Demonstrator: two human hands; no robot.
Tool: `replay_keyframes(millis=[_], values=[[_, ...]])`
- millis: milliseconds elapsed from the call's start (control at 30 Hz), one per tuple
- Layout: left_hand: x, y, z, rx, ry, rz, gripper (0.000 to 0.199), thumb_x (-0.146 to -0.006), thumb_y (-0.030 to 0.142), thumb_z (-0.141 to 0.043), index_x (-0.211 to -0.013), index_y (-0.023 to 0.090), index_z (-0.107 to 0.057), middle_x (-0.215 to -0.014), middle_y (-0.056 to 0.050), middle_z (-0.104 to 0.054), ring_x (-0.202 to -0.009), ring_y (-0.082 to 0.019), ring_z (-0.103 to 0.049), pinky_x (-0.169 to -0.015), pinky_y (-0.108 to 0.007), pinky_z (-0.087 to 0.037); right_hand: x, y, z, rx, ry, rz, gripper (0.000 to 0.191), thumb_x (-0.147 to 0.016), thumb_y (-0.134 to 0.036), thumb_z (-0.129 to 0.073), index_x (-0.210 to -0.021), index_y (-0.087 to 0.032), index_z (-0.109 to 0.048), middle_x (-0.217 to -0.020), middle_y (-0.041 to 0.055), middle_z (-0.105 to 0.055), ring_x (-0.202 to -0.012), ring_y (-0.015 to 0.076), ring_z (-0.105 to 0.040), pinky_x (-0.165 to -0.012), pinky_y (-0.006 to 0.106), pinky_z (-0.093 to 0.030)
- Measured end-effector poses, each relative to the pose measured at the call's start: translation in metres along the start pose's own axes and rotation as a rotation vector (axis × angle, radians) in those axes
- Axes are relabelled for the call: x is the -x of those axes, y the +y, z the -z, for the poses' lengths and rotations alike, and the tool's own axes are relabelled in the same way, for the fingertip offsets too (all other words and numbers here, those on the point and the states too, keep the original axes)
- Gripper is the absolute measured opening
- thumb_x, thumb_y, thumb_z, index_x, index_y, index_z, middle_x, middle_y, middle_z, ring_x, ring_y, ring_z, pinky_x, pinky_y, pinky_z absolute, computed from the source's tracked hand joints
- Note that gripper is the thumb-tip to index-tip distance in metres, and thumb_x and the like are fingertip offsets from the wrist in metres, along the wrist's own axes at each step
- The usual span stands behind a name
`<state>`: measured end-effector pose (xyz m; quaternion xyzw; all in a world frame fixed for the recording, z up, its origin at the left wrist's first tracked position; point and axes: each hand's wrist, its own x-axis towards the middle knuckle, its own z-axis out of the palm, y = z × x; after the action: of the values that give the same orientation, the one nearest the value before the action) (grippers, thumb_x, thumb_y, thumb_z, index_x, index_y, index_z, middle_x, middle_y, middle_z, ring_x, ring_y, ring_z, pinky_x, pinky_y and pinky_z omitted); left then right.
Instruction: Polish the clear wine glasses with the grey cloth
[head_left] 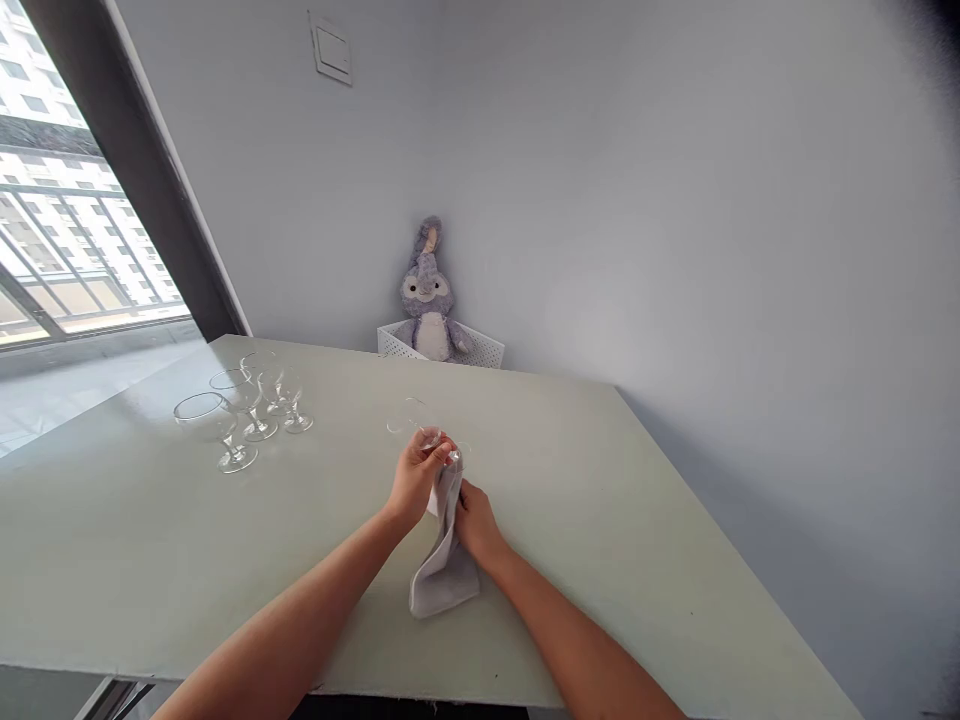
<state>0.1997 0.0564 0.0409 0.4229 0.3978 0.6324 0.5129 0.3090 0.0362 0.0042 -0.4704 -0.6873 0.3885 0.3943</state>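
My left hand (pixel 418 468) is closed around the bowl or stem of a clear stemmed glass (pixel 409 415), which lies tilted in the air above the table, rim toward the upper left. A light grey cloth (pixel 444 580) hangs from the foot end of that glass, draped down toward the table. Behind the cloth, my right hand (pixel 476 520) is closed on it near the glass's foot, its fingertips mostly hidden. On the left of the table stand several clear stemmed glasses (pixel 238 455), upright and grouped close together.
The pale table (pixel 585 560) narrows toward the wall corner. A white perforated basket (pixel 480 345) at its far edge holds a grey-purple plush toy (pixel 427 290). To the left, a dark-framed glass door (pixel 142 150) shows a balcony railing. A light switch (pixel 332 50) is on the wall.
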Motion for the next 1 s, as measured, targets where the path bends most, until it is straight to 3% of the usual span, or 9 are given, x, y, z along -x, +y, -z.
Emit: replay_keyframes(millis=[67, 133, 233, 300, 467, 667, 767, 867, 1000], values=[[-0.002, 0.002, 0.004, -0.248, 0.063, -0.062, 0.017, -0.075, 0.03, -0.057, -0.084, 0.017, -0.052, -0.075, 0.001, -0.057, -0.064, -0.01, -0.052, -0.061, -0.021, -0.041, 0.001, 0.0, 0.004, 0.26, -0.034, 0.099, 0.018, -0.077, -0.021, -0.045, -0.072, -0.018, -0.061, -0.076, 0.0042, -0.06, -0.073, 0.0174, -0.052, -0.068, 0.028, -0.041], [-0.003, 0.003, 0.006, -0.46, 0.098, -0.093, 0.014, -0.076, 0.03, -0.053, -0.082, 0.018, -0.052, -0.073, 0.001, -0.057, -0.062, -0.01, -0.052, -0.059, -0.022, -0.04, 0.001, -0.003, 0.012, 0.415, 0.058, 0.186, 0.014, -0.076, -0.024, -0.051, -0.078, -0.018, -0.064, -0.085, 0.0069, -0.06, -0.082, 0.0202, -0.051, -0.075, 0.032, -0.04], [-0.001, 0.0, 0.006, -0.652, 0.082, -0.134, 0.01, -0.078, 0.028, -0.048, -0.083, 0.019, -0.051, -0.073, 0.002, -0.059, -0.062, -0.011, -0.052, -0.06, -0.022, -0.04, -0.002, -0.007, 0.023, 0.359, 0.231, 0.229, 0.022, -0.078, -0.023, -0.049, -0.096, -0.02, -0.062, -0.09, 0.0075, -0.057, -0.086, 0.0201, -0.05, -0.078, 0.033, -0.041], [0.002, -0.007, 0.005, -0.72, 0.008, -0.191, 0.012, -0.079, 0.022, -0.045, -0.088, 0.02, -0.052, -0.078, 0.0, -0.061, -0.068, -0.012, -0.055, -0.065, -0.024, -0.041, -0.005, -0.01, 0.026, 0.197, 0.236, 0.202, 0.026, -0.079, -0.024, -0.048, -0.103, -0.021, -0.058, -0.088, 0.0053, -0.055, -0.079, 0.0169, -0.051, -0.071, 0.03, -0.044], [0.005, -0.027, 0.007, -0.804, -0.252, -0.36, 0.047, -0.073, 0.006, -0.039, -0.118, 0.019, -0.044, -0.095, -0.005, -0.063, -0.088, -0.016, -0.057, -0.076, -0.028, -0.043, -0.016, -0.01, 0.02, -0.223, 0.159, 0.031, 0.053, -0.071, -0.035, -0.06, -0.121, -0.023, -0.046, -0.1, 0.0043, -0.053, -0.072, 0.0132, -0.055, -0.063, 0.025, -0.047], [0.001, -0.042, 0.014, -0.902, -0.251, -0.269, 0.064, -0.077, 0.012, -0.039, -0.137, 0.02, -0.018, -0.087, -0.003, -0.063, -0.08, -0.015, -0.058, -0.074, -0.029, -0.043, -0.028, 0.004, 0.014, -0.372, 0.123, -0.075, 0.03, -0.065, -0.037, -0.064, -0.088, -0.019, -0.066, -0.09, 0.0035, -0.064, -0.08, 0.0165, -0.057, -0.072, 0.027, -0.045], [0.0, -0.049, 0.014, -0.851, -0.239, -0.263, 0.069, -0.074, 0.013, -0.045, -0.137, 0.023, -0.019, -0.087, -0.003, -0.064, -0.074, -0.016, -0.057, -0.074, -0.03, -0.043, -0.038, 0.018, 0.018, -0.35, 0.205, -0.126, 0.032, -0.061, -0.039, -0.067, -0.083, -0.017, -0.066, -0.072, 0.0016, -0.063, -0.065, 0.0144, -0.056, -0.06, 0.025, -0.044], [0.0, -0.054, 0.015, -0.781, -0.221, -0.26, 0.071, -0.07, 0.014, -0.052, -0.134, 0.03, -0.026, -0.097, -0.003, -0.063, -0.064, -0.014, -0.054, -0.071, -0.03, -0.042, -0.057, 0.036, 0.035, -0.269, 0.331, -0.156, 0.039, -0.06, -0.043, -0.065, -0.086, -0.014, -0.064, -0.056, -0.003, -0.056, -0.048, 0.0104, -0.047, -0.05, 0.023, -0.04], [-0.001, -0.055, 0.016, -0.757, -0.211, -0.212, 0.062, -0.07, 0.016, -0.05, -0.129, 0.031, -0.035, -0.096, -0.002, -0.062, -0.058, -0.011, -0.05, -0.067, -0.028, -0.041, -0.091, 0.063, 0.079, -0.216, 0.491, -0.167, 0.039, -0.059, -0.04, -0.065, -0.085, -0.012, -0.062, -0.055, -0.0044, -0.053, -0.043, 0.008, -0.043, -0.047, 0.023, -0.038]])
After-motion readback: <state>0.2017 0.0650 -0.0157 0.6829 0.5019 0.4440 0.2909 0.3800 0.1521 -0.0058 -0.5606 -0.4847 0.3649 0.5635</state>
